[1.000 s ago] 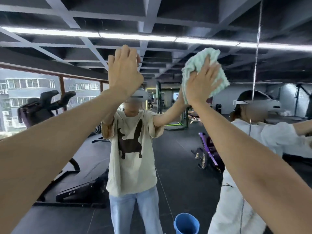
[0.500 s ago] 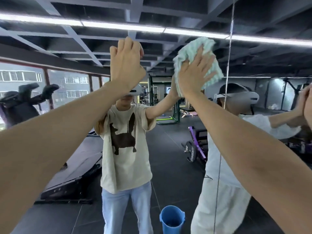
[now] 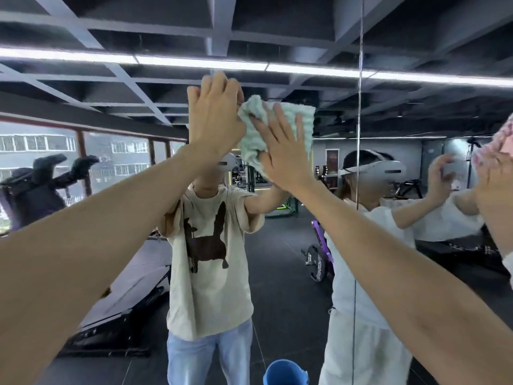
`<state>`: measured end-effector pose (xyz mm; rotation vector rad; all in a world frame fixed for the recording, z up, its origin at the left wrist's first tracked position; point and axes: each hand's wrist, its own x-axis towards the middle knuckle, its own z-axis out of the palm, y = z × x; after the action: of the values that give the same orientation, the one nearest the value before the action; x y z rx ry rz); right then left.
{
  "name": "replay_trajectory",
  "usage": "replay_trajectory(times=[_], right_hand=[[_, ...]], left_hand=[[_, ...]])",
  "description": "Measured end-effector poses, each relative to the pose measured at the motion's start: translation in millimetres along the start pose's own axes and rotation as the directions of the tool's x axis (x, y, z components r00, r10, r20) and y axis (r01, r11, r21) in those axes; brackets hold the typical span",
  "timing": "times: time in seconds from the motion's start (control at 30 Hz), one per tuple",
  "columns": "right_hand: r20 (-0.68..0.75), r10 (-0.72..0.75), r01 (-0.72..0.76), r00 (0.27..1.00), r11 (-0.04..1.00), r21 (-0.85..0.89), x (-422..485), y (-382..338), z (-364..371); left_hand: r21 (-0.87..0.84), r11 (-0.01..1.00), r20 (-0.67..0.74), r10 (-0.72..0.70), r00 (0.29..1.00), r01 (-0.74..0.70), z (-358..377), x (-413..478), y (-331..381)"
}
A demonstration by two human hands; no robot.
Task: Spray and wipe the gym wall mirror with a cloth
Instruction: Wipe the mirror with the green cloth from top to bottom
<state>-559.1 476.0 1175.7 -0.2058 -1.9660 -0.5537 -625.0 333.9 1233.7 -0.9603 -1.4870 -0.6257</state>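
The wall mirror (image 3: 277, 273) fills the view and reflects the gym and me. My right hand (image 3: 280, 151) presses a pale green ribbed cloth (image 3: 294, 118) flat against the glass at head height, fingers spread over it. My left hand (image 3: 215, 118) is raised flat on the mirror just left of the cloth, fingers together and pointing up, its edge touching the cloth's left corner. No spray bottle is in view.
A vertical seam (image 3: 359, 134) between mirror panels runs just right of the cloth. A blue bucket (image 3: 286, 372) stands on the floor below. Another person's hand with a pink cloth (image 3: 497, 162) works at the right edge. Gym machines show in the reflection.
My right hand has slid the cloth leftward and down until it meets my left hand. The view has shifted left, and the other person's hand has come into view at the right.
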Motion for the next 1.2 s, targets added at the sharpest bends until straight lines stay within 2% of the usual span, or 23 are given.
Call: replay_trajectory(times=[0.03,0.1,0.17,0.2,0.23,0.27,0.33,0.4,0.47,0.5,0.53,0.6,0.67,0.7,0.73,0.8,0.87,0.93,1.0,1.03,1.1,1.17,1.2], right_hand=[[-0.019,0.020,-0.020,1.000,1.000,-0.018,2,7,2],[-0.073,0.297,-0.299,0.952,0.954,-0.015,19,20,0],[-0.124,0.613,-0.597,0.781,0.789,0.144,56,32,-18],[-0.114,0.704,-0.668,0.701,0.704,0.240,77,37,-30],[-0.094,0.737,-0.688,0.669,0.662,0.297,94,38,-41],[-0.088,0.719,-0.668,0.689,0.677,0.309,108,33,-48],[-0.102,0.503,-0.476,0.858,0.854,0.209,117,11,-47],[-0.083,0.099,-0.099,0.992,0.995,0.008,101,-25,-32],[0.009,-0.234,0.234,0.972,0.967,-0.104,81,-35,-21],[0.035,-0.289,0.291,0.957,0.950,-0.115,78,-27,-22],[0.012,-0.243,0.243,0.970,0.964,-0.108,82,-13,-25],[-0.097,0.149,-0.147,0.984,0.989,0.028,98,18,-38],[-0.103,0.575,-0.545,0.812,0.809,0.222,118,43,-55],[-0.094,0.650,-0.613,0.754,0.749,0.252,127,42,-60],[-0.104,0.643,-0.605,0.759,0.756,0.251,135,33,-60],[-0.147,0.423,-0.399,0.894,0.902,0.165,142,-1,-49],[-0.132,0.073,-0.070,0.989,0.997,0.026,131,-45,-31],[-0.021,-0.209,0.206,0.978,0.974,-0.092,108,-72,-19],[0.082,-0.361,0.370,0.929,0.917,-0.152,98,-65,-22],[0.061,-0.349,0.354,0.935,0.924,-0.145,100,-53,-26],[-0.081,-0.072,0.069,0.994,0.997,-0.043,112,-22,-34],[-0.150,0.311,-0.300,0.939,0.950,0.090,123,5,-44],[-0.155,0.411,-0.397,0.898,0.911,0.114,125,10,-44]], left_hand=[[0.001,1.000,-0.012,0.003,1.000,-0.003,-2,0,-3],[0.001,1.000,-0.009,-0.007,1.000,0.007,-10,0,-11],[0.019,0.999,-0.020,-0.038,0.999,0.039,-19,-1,-23],[0.030,0.998,-0.022,-0.051,0.998,0.052,-23,-2,-29],[0.042,0.997,-0.015,-0.065,0.998,0.065,-26,-2,-34],[0.054,0.996,-0.007,-0.077,0.997,0.077,-28,-2,-40],[0.070,0.992,-0.016,-0.104,0.994,0.105,-31,-1,-51],[0.065,0.985,-0.039,-0.160,0.986,0.162,-34,-1,-60],[0.060,0.974,-0.038,-0.218,0.975,0.220,-37,-1,-63],[0.068,0.971,-0.024,-0.229,0.973,0.231,-39,-3,-65],[0.077,0.971,-0.009,-0.225,0.974,0.225,-40,-5,-65],[0.100,0.976,0.022,-0.194,0.981,0.191,-43,-9,-65],[0.139,0.978,0.031,-0.163,0.986,0.157,-43,-12,-65],[0.156,0.976,0.033,-0.156,0.987,0.149,-43,-12,-64],[0.167,0.975,0.034,-0.157,0.987,0.149,-42,-12,-64],[0.173,0.970,0.031,-0.177,0.984,0.169,-40,-12,-62],[0.170,0.964,0.009,-0.210,0.978,0.205,-39,-13,-63],[0.168,0.960,0.002,-0.227,0.974,0.224,-40,-18,-66],[0.179,0.958,0.012,-0.230,0.973,0.224,-44,-24,-69],[0.182,0.958,0.020,-0.229,0.973,0.221,-46,-28,-70],[0.185,0.959,0.043,-0.225,0.973,0.214,-53,-33,-74],[0.195,0.961,0.072,-0.213,0.974,0.196,-58,-37,-80],[0.195,0.963,0.080,-0.207,0.975,0.189,-60,-39,-84]])
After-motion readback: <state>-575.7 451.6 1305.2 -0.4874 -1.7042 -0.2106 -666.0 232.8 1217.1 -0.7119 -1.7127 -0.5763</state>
